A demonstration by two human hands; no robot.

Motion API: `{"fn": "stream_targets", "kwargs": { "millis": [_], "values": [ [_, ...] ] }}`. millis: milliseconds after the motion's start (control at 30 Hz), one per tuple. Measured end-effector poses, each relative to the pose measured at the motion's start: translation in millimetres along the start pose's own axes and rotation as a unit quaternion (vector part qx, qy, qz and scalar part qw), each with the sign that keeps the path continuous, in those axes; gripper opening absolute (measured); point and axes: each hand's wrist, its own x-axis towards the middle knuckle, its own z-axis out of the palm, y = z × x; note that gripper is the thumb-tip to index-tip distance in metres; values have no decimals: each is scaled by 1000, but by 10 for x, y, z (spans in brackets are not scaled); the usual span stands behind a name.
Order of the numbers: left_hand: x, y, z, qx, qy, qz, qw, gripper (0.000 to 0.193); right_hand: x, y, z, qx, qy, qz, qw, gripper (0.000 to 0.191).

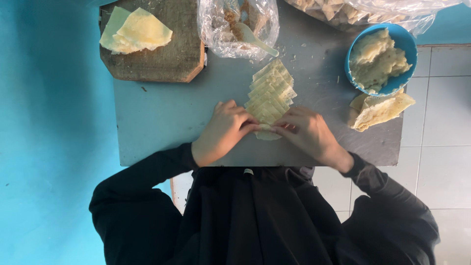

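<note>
grey table (162, 122) | left hand (223, 131), right hand (309, 135) pinching dough piece (267, 133) between fingertips

Small pale yellow dough wrapper (268, 133), thin and soft, lying flat near the front edge of the grey bench (157, 122), pinched at both ends, its far edge touching a fanned, overlapping row of pale yellow square dough sheets (271, 92)

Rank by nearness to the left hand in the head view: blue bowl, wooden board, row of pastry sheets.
From the left hand:
1. Row of pastry sheets, just beside its fingertips.
2. Wooden board, at the table's far left corner.
3. Blue bowl, far right.
</note>
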Motion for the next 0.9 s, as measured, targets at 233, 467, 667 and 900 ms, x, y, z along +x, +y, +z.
{"fn": "stream_targets", "kwargs": {
  "millis": [233, 467, 667, 900],
  "values": [
    [190, -39, -117, -46, -78, -52, 995, 22, 122, 22, -67, 31, -51, 95, 994, 21],
    [245, -31, -153, -30, -88, -54, 994, 25, 5, -41, 69, -7, 45, -54, 997, 25],
    [141, 23, -112, -2, -43, -24, 999, 20, -105, -62, 180, -72, 72, -102, 990, 39],
    [-181, 116, 76, 143, 81, 122, 979, 23, -122, -150, 168, -68, 78, -128, 986, 27]
  ]
}}
